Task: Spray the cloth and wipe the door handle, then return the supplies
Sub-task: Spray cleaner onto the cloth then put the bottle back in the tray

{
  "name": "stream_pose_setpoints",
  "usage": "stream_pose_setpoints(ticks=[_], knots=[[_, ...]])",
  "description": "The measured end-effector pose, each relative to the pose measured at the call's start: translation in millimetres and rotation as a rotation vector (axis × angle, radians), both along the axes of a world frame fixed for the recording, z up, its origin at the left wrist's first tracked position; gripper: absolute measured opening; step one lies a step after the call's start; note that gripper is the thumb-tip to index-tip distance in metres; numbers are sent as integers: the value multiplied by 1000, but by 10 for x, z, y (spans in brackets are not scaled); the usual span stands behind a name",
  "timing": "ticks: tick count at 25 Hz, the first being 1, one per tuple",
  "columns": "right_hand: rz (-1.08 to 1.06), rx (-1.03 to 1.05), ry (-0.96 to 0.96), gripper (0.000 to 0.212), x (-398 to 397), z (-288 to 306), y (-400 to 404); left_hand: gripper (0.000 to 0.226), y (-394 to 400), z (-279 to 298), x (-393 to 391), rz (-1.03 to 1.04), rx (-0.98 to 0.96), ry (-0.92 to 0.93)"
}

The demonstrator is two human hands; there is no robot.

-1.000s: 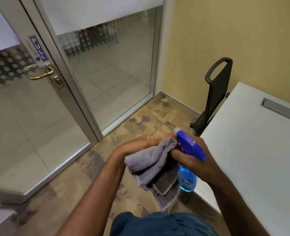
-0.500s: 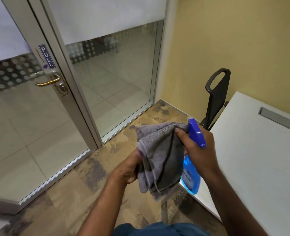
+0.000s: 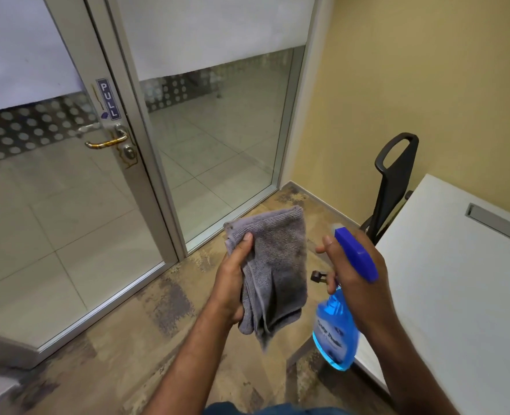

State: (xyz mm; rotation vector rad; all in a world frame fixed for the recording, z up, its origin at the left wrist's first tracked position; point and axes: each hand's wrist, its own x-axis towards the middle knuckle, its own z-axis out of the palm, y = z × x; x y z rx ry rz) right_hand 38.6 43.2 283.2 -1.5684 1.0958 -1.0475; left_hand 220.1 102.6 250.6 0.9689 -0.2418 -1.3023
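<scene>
Your left hand [image 3: 232,283] holds the grey cloth [image 3: 274,274] upright, fingers closed around it; just right of these fingers, your right hand [image 3: 357,283] grips the blue spray bottle [image 3: 336,333], nozzle toward the cloth

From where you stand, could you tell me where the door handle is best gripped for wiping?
Wrap the cloth around the door handle along its horizontal bar, coming from the front. The bar stands off the frame, with its free end to the left, so the cloth can slide on there.
</scene>
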Motion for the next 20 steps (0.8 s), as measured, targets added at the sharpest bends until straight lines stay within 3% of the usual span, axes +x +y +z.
stream_pose_setpoints(ticks=[5, 12, 16, 20], knots=[[84, 57, -11, 67, 109, 9, 299, 57, 25, -27, 106, 35, 26, 56], [203, 23, 81, 60, 353, 5, 511, 62, 3, -112, 211, 82, 47, -104], [225, 4, 104, 55, 363, -5, 508, 44, -55, -119, 216, 119, 26, -160], [255, 16, 146, 58, 310, -35, 429, 46, -129, -56, 173, 133, 10, -253]])
